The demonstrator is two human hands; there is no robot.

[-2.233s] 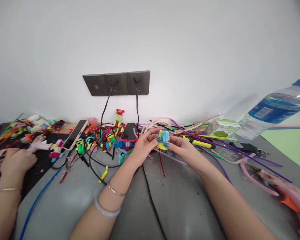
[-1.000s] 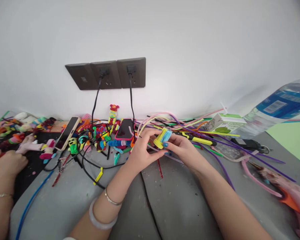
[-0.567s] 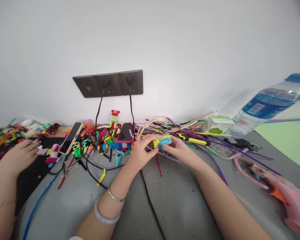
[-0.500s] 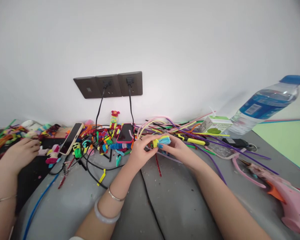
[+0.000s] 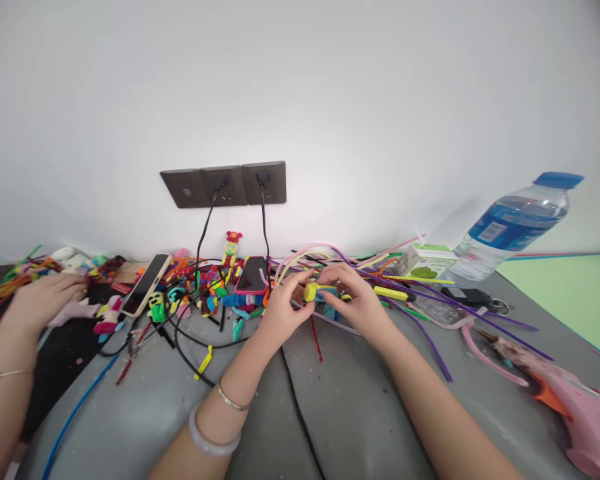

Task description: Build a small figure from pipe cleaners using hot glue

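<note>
My left hand (image 5: pixel 284 308) and my right hand (image 5: pixel 356 301) meet above the grey table (image 5: pixel 360 413) and pinch a small yellow and blue pipe-cleaner piece (image 5: pixel 314 292) between them. The piece lies on its side with its round yellow end facing me. Both hands have their fingers closed on it. Long pipe cleaners (image 5: pixel 430 293) in purple, pink and yellow fan out behind and to the right of my hands.
A co-worker's hand (image 5: pixel 40 300) rests at the far left by a heap of small pipe-cleaner figures (image 5: pixel 205 280). Two phones (image 5: pixel 147 283) (image 5: pixel 253 273) charge from wall sockets (image 5: pixel 225 185). A water bottle (image 5: pixel 510 223), a small carton (image 5: pixel 425 260) and a pink glue gun (image 5: pixel 575 407) lie right.
My hands turned the yellow and blue piece from upright onto its side, its yellow end now toward me. The co-worker's hand shifted about at the far left. The view tilted down slightly.
</note>
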